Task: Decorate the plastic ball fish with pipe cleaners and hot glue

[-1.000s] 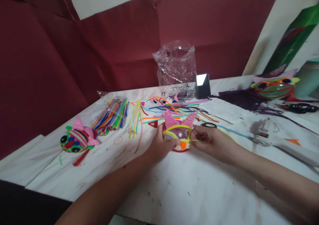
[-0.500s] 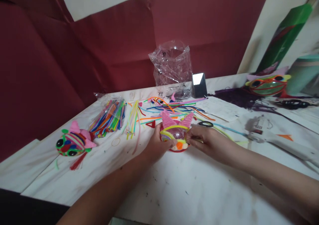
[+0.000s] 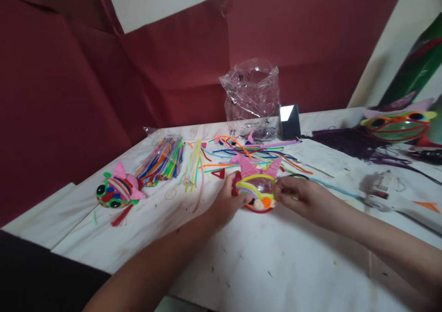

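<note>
My left hand (image 3: 229, 197) is closed around the left side of a small animal-face craft (image 3: 258, 186). It has a clear rounded front, pink pipe-cleaner ears, a red rim, and orange and cream balls low down. A yellow pipe cleaner (image 3: 255, 177) runs across its front. At the craft's right edge, my right hand (image 3: 299, 197) pinches the end of this yellow strip, though the fingertips partly hide it. Just behind the right hand lies a black scissors handle (image 3: 299, 176).
A finished-looking colourful craft (image 3: 117, 190) sits at left, beside bagged pipe cleaners (image 3: 162, 162). Loose pipe cleaners (image 3: 255, 154) lie behind the hands. A glue gun (image 3: 383, 194) rests at right. Behind stand a clear plastic bag (image 3: 252, 95) and a dark phone-like block (image 3: 290, 123).
The view has turned slightly left, so everything appears further right. Both hands stay on the craft; the right fingers have drawn slightly away from its front toward its right edge.
</note>
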`<state>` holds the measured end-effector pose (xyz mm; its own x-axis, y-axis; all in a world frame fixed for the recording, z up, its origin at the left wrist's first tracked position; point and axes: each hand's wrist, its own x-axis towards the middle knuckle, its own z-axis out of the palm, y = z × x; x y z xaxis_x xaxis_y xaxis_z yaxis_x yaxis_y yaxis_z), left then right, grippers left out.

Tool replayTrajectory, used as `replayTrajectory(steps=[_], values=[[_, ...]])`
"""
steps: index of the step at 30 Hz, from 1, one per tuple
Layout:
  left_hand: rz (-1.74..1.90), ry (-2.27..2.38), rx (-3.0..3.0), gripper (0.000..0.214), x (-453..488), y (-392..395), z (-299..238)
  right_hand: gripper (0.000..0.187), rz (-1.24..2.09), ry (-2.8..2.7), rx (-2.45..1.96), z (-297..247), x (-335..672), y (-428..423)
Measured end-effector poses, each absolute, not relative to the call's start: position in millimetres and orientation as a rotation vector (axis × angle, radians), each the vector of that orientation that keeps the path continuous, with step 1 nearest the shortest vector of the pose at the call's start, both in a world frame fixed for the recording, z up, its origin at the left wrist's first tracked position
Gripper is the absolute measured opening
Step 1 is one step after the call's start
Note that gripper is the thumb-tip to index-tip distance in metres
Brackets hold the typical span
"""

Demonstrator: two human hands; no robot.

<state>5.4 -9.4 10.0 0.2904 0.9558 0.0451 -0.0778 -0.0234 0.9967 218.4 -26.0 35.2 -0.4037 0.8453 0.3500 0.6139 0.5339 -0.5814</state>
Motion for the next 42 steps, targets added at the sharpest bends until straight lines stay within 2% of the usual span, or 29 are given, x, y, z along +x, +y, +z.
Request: replayTrajectory(steps=[9,18,31,39,42], values=[[1.081,0.940,1.321,0.069,6.1,-14.0,13.7,0.017,0.526,-2.171,-1.196,29.0,217.7,-24.7],[1.059,1.032,1.359,0.079,11.5,-20.0,18.8,0.015,0.491,-2.155,-1.192,33.2,210.3,-31.9],[1.081,1.145,1.414,0.078,18.3,-19.1,19.3,0.016,0.439,-2.153,-1.252,34.7,206.6,-34.9],[0.978,0.971,1.390,0.094,9.3,-20.7,20.5,0.016,0.493,-2.151,-1.256,33.1,208.5,-33.4],[1.005,0.991,1.414,0.086,8.6,-19.0,19.7,0.015,0.503,-2.144,-1.234,31.3,209.4,-33.5]])
